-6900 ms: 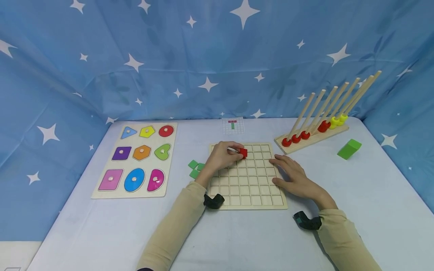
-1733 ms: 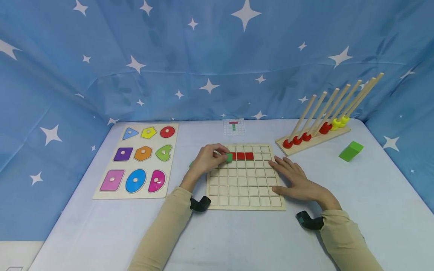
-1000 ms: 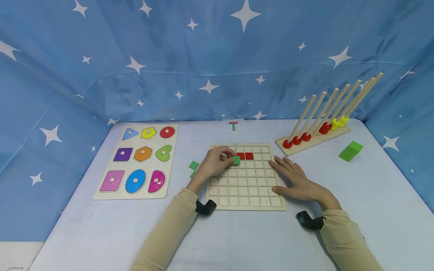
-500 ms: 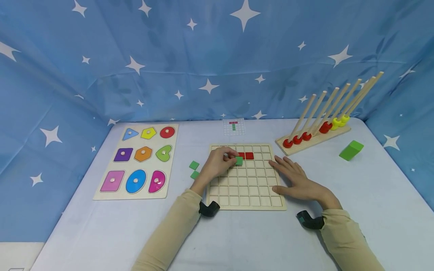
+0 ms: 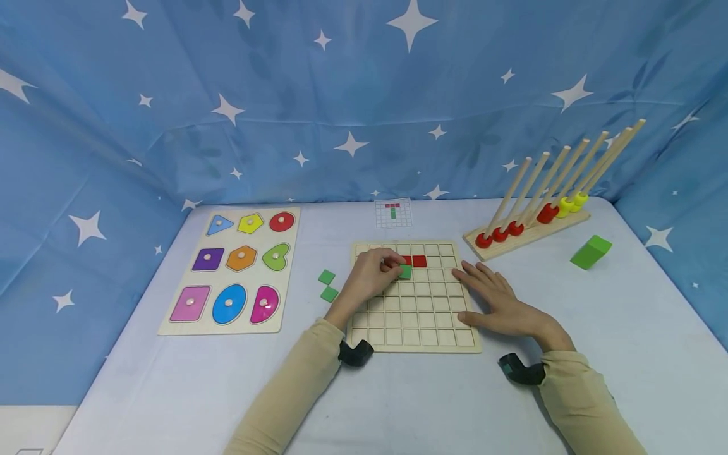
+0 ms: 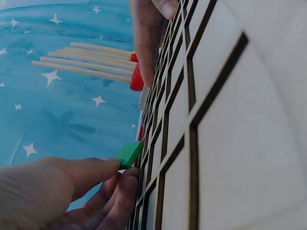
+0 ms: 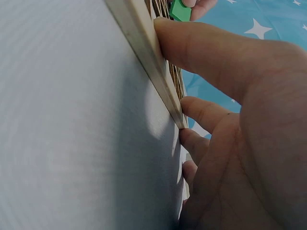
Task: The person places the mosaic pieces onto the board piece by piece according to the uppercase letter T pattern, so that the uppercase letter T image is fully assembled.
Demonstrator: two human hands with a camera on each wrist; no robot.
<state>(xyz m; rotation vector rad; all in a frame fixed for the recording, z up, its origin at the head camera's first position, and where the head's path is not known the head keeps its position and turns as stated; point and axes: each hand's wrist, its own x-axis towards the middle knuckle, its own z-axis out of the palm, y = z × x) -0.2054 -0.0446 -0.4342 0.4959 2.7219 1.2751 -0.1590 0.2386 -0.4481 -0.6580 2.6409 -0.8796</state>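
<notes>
My left hand (image 5: pixel 366 278) is above the wooden grid board (image 5: pixel 421 322), pinching a small green square tile (image 5: pixel 405 272) between thumb and fingertips. In the left wrist view the green tile (image 6: pixel 128 155) is tilted, with one corner near the board's surface. Red square tiles (image 5: pixel 419 261) lie in a row of cells just beyond it; my fingers cover part of that row. My right hand (image 5: pixel 503 309) rests on the board's right edge, thumb and fingers extended. The right wrist view shows its thumb (image 7: pixel 192 45) and fingertips touching the board's rim.
Two loose green tiles (image 5: pixel 327 277) lie left of the board. A card with a coloured grid pattern (image 5: pixel 393 221) sits behind it. To the left is a shape puzzle (image 5: pixel 193 268); at back right, a peg stand with beads (image 5: pixel 526 237) and a green block (image 5: pixel 591 252).
Earlier, the left hand held a red tile; three red tiles later showed in a row. Now it holds a green tile, moved rightward and slightly nearer. The right hand stays at the board's edge.
</notes>
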